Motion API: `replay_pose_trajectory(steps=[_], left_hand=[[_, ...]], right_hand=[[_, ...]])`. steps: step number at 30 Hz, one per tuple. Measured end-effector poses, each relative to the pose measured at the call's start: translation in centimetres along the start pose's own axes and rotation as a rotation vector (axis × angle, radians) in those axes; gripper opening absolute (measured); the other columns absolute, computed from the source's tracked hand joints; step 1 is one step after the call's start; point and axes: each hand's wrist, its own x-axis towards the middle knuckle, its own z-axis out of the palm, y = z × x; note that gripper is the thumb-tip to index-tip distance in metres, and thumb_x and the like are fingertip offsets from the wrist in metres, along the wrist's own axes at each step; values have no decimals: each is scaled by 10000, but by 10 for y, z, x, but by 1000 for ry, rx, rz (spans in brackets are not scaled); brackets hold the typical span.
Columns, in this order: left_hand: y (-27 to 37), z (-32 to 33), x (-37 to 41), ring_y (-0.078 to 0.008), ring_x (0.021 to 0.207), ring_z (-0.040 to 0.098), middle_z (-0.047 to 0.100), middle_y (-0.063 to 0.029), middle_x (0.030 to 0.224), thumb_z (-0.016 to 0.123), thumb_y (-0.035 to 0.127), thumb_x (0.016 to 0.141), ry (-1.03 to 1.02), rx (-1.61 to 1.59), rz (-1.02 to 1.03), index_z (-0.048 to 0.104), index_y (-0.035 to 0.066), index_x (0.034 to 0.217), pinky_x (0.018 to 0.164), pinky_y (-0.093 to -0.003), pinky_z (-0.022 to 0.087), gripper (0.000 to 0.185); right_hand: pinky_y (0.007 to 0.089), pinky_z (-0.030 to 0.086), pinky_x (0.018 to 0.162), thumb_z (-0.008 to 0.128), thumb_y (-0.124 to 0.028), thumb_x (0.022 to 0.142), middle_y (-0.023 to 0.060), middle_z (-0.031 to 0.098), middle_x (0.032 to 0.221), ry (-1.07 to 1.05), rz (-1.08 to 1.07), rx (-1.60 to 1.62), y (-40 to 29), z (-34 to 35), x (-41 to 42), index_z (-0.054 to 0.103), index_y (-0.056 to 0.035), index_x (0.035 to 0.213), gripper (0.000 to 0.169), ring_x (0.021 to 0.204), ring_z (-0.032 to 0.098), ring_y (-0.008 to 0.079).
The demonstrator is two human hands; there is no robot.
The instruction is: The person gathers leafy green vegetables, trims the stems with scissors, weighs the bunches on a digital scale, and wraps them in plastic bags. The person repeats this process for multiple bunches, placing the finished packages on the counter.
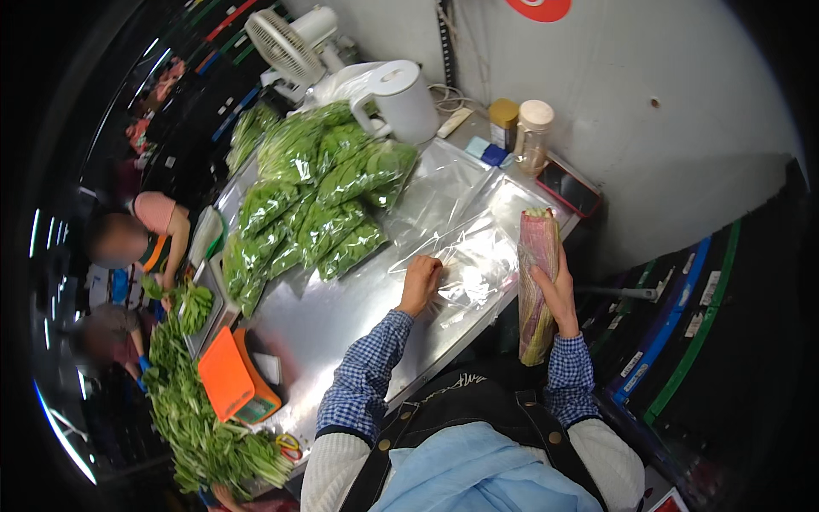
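Note:
My right hand [558, 291] is closed around a long bundle in reddish and yellowish mesh-like wrapping [536, 281], with pale green ends showing at its top, held at the table's right edge. On clear plastic bags [470, 249] lying on the metal table, my left hand [421, 281] rests with curled fingers, seeming to pinch the plastic. Beyond it lie several clear bags filled with leafy greens [333, 192]. An orange digital scale [233, 377] stands to the left, near a large heap of loose leafy greens [198, 422].
A white kettle [406, 102], a fan [288, 48], a lidded jar [534, 137] and a phone [568, 187] stand or lie at the far side by the wall. Scissors [289, 447] lie at the near left corner. Other people work at the left. Crates [678, 320] are at the right.

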Motion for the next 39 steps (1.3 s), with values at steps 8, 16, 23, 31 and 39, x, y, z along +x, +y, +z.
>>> replay_pose_trajectory(steps=[8, 16, 23, 31, 39], left_hand=[[-45, -31, -9, -86, 755, 538, 591, 10, 839, 548, 148, 898, 393, -1193, -674, 594, 55, 951, 686, -209, 440, 117], [-47, -101, -26, -211, 952, 550, 586, -29, 1009, 543, 204, 905, 694, -1760, -588, 540, 97, 1029, 871, -397, 454, 164], [-32, -227, -113, -117, 778, 557, 598, -27, 870, 534, 123, 907, 724, -1048, -443, 553, 35, 985, 747, -249, 458, 118], [27, -217, -207, -238, 858, 553, 582, -91, 874, 607, 44, 811, 235, 7, -476, 575, -2, 892, 794, -305, 423, 98], [-29, -134, -270, -381, 1348, 137, 195, -152, 1456, 704, 502, 677, -36, 461, -864, 303, 178, 1374, 925, -732, 165, 867]], right_hand=[[289, 437, 877, 585, -199, 841, 126, 550, 1159, -187, 140, 278, -12, 32, 38, 380, 14, 1309, 554, 1015, 556, 185], [254, 491, 698, 608, -297, 831, 77, 625, 939, -495, 841, 622, -8, 97, -1, 579, 3, 1063, 380, 784, 597, 148], [272, 483, 736, 602, -305, 822, 89, 606, 973, -608, 609, 429, 19, 104, 30, 504, 15, 1181, 491, 809, 595, 184], [275, 417, 865, 561, -233, 864, 105, 544, 1136, -626, 398, 192, 9, 102, 44, 421, 30, 1268, 502, 1000, 531, 169], [321, 374, 949, 631, -240, 787, 151, 489, 1245, -913, 40, -59, -41, 201, 7, 327, -14, 1357, 685, 1126, 483, 237]])
